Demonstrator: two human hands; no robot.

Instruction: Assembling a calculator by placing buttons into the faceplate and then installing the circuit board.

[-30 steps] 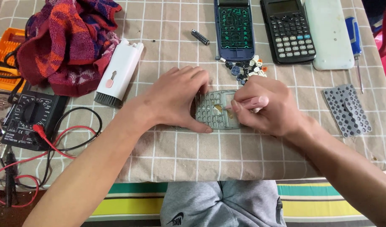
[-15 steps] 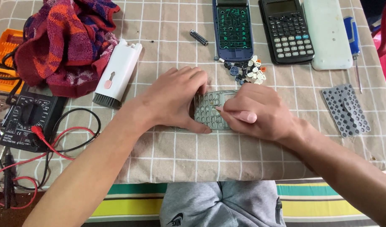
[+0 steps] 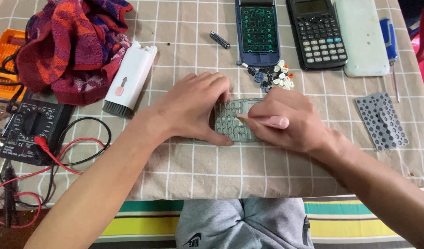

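Since half a second ago, the right hand [image 3: 290, 122] has turned, now showing the pink tool [image 3: 267, 121] it grips, tip on the grey keypad frame [image 3: 234, 121] at table [image 3: 198, 175] centre. At nine o'clock, the left hand [image 3: 195, 108] pins the frame, fingers spread. Loose keys [image 3: 273, 76] lie at twelve.

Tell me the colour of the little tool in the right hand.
Pale pink; the tool in the right hand shows best in the head view.

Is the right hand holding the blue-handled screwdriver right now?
No, the right hand holds a small pink tool against the grey keypad panel, while the blue-handled screwdriver lies untouched on the cloth.
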